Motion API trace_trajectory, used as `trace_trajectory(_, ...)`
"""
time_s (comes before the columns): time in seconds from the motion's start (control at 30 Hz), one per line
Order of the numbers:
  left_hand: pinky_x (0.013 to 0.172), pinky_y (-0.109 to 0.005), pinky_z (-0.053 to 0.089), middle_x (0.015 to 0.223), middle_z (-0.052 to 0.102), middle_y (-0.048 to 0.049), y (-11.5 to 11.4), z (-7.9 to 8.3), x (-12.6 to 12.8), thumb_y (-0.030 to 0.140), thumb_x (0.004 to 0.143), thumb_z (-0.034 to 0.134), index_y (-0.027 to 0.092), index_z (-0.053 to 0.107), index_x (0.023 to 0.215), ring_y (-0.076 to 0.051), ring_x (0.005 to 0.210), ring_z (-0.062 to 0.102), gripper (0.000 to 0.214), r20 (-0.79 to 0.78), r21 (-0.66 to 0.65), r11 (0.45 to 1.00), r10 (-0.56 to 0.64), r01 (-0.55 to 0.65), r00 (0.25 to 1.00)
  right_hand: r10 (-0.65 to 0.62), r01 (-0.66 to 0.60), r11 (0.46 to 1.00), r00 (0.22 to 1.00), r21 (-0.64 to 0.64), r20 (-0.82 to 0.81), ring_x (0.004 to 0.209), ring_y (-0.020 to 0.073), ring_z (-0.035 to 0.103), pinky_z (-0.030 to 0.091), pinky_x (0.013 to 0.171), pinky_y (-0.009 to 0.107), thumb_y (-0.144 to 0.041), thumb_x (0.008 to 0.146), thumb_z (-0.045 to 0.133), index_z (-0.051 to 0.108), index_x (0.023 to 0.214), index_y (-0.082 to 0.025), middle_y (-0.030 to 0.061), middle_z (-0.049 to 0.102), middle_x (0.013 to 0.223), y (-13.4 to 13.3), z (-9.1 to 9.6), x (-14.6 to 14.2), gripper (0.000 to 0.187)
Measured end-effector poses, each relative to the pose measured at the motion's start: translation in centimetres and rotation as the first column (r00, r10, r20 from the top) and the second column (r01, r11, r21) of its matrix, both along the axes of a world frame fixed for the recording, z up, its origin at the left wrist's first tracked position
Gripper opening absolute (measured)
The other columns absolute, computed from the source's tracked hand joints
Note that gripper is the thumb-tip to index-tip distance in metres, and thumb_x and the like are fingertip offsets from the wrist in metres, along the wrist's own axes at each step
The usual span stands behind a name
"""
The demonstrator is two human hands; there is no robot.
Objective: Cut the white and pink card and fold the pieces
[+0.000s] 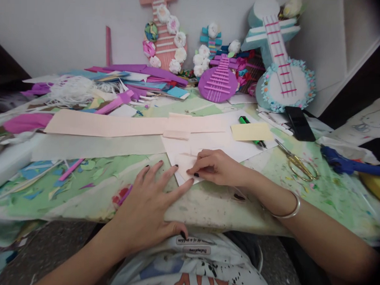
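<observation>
My left hand [158, 195] lies spread at the table's front edge, its fingers apart and empty. Its fingertips reach the near corner of a white paper sheet [208, 145]. Over that sheet my right hand [216, 166] is closed in a pinch, low against a small pale paper piece [184, 161]. What sits between those fingertips is too small to make out. Just beyond, a long pale pink paper strip [130, 126] stretches leftward, with folded pink pieces [178, 124] across its right part. On the sheet's right side a yellow paper [251, 131] partly covers a green pen [244, 119].
Gold-handled scissors [298, 162], a black phone [299, 122] and a blue tool [343, 162] lie right. Behind stand decorated lute models, including a purple one [219, 78] and a white-and-blue one [284, 79]. Coloured scraps [142, 75] and white strings [74, 91] pile up left.
</observation>
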State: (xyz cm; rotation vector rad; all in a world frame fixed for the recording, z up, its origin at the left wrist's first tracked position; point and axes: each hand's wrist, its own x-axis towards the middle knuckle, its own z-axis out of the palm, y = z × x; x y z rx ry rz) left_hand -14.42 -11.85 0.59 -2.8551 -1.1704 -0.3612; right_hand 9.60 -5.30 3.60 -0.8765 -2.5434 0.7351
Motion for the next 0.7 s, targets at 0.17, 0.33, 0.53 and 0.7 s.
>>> trace_trajectory(0.17,0.099,-0.069,0.029,0.145,0.036,-0.0149,0.0,-0.3,0.0,0.078,0.073,0.051,0.036,0.040,0.143,-0.048,0.130,0.030,0.082,-0.004,0.011,1.000,0.005,-0.005,1.000,-0.046,0.043,0.998,0.998,-0.049,-0.047,0.076,0.0134,0.052,0.040,0.072,0.027,-0.011,0.077,0.063,0.066,0.106,-0.014,0.0014,0.055,0.081,-0.4,-0.1,-0.2,0.029)
trace_trajectory(0.33,0.100,-0.069,0.029,0.146,0.035,-0.0147,0.0,-0.2,-0.1,0.078,0.073,0.051,0.036,0.040,0.143,-0.048,0.132,0.029,0.082,-0.006,0.000,1.000,0.000,0.000,1.000,-0.126,0.120,0.985,0.991,-0.126,-0.041,0.075,0.0130,0.046,0.037,0.070,0.027,-0.003,0.071,0.059,0.060,0.106,-0.016,-0.0015,0.047,0.080,-0.3,-0.3,-0.3,0.037)
trace_trajectory(0.53,0.101,-0.070,0.028,0.145,0.036,-0.0156,-0.1,-0.2,-0.1,0.078,0.073,0.052,0.036,0.041,0.143,-0.048,0.132,0.029,0.082,-0.003,0.003,1.000,0.003,-0.003,1.000,-0.172,0.157,0.963,0.984,-0.220,-0.051,0.072,0.0120,0.044,0.035,0.066,0.025,0.001,0.065,0.053,0.060,0.097,-0.017,-0.0026,0.045,0.077,0.0,-0.2,0.0,0.037)
trace_trajectory(0.7,0.102,-0.070,0.027,0.148,0.034,-0.0164,0.0,-0.1,-0.3,0.077,0.074,0.052,0.033,0.040,0.143,-0.047,0.135,0.028,0.083,-0.009,-0.018,1.000,-0.023,0.023,1.000,-0.239,0.227,0.963,0.968,-0.141,-0.075,0.065,0.0108,0.044,0.034,0.062,0.025,0.004,0.065,0.043,0.064,0.090,-0.015,-0.0030,0.044,0.070,0.7,0.0,1.4,0.038)
